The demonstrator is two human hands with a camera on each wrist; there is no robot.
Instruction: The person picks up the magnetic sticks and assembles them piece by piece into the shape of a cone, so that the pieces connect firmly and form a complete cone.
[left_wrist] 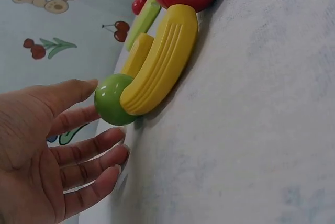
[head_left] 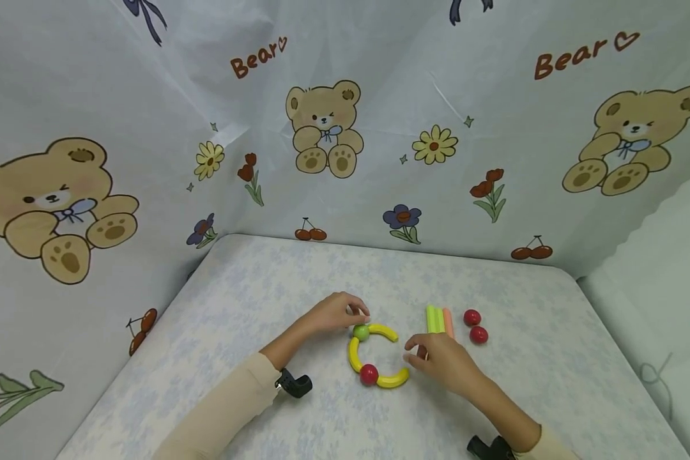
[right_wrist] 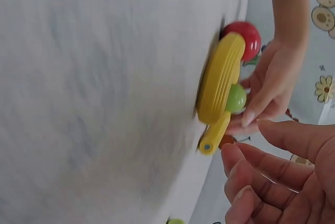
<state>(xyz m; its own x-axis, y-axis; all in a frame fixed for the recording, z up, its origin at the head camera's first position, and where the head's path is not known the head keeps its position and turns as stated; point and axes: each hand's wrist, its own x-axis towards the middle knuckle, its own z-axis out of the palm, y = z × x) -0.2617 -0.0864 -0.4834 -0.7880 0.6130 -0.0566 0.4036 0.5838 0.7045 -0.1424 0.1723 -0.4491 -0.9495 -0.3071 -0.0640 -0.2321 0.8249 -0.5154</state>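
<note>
On the table lies an incomplete ring of curved yellow rods [head_left: 393,381] joined by a green ball [head_left: 361,332] and a red ball [head_left: 369,374]. My left hand [head_left: 336,311] is at the green ball, its thumb at the ball's side [left_wrist: 114,98] and the other fingers loosely spread. Whether it touches the ball is hard to tell. To the right of the ring's gap hovers my right hand [head_left: 439,359], fingers loosely bent, thumb apart, holding nothing. In the right wrist view, a free yellow rod end [right_wrist: 208,146] shows a small grey-blue dot.
Straight light green rods [head_left: 434,319] and an orange rod [head_left: 448,322] lie side by side beyond my right hand, which partly hides them. Two loose red balls [head_left: 479,335] sit to their right. A bear-printed curtain [head_left: 379,191] stands behind the table.
</note>
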